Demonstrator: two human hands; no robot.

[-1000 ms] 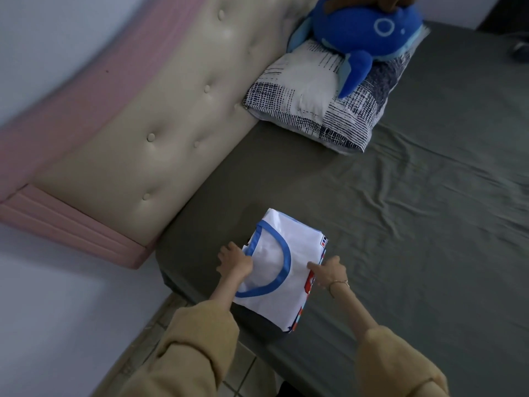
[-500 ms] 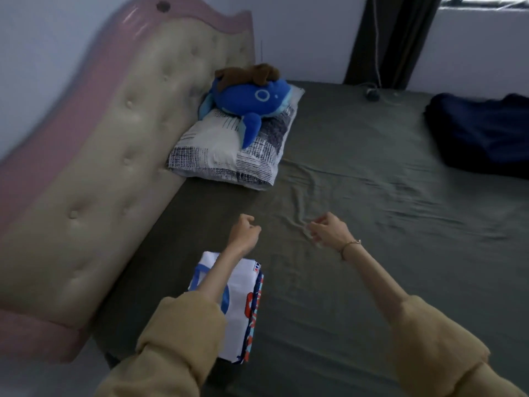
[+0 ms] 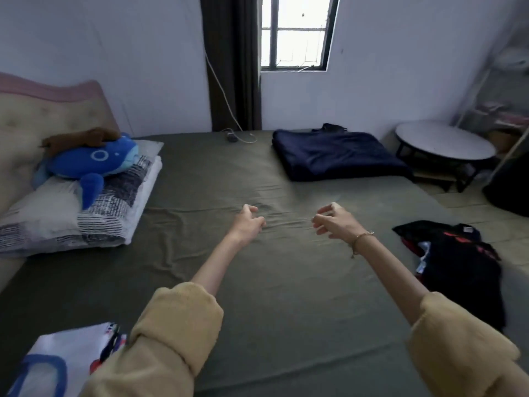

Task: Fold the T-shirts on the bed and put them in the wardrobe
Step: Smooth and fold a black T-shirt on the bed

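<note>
A folded white T-shirt with blue trim (image 3: 63, 359) lies at the bed's near left corner, partly behind my left sleeve. A crumpled black T-shirt with red print (image 3: 461, 265) lies unfolded at the bed's right edge. My left hand (image 3: 249, 222) and my right hand (image 3: 335, 220) hover side by side over the middle of the grey-green bed sheet (image 3: 286, 296). Both have loosely curled fingers and hold nothing. The black T-shirt is to the right of my right hand, apart from it.
A patterned pillow (image 3: 86, 213) with a blue plush whale (image 3: 88, 164) sits at the headboard on the left. A folded navy blanket (image 3: 335, 156) lies at the far side. A round white table (image 3: 443, 144) stands beyond the bed's right corner. A window is behind.
My hands let go of the folded white T-shirt and lifted away from it. The view swung up and right, bringing the black T-shirt and the far room into sight.
</note>
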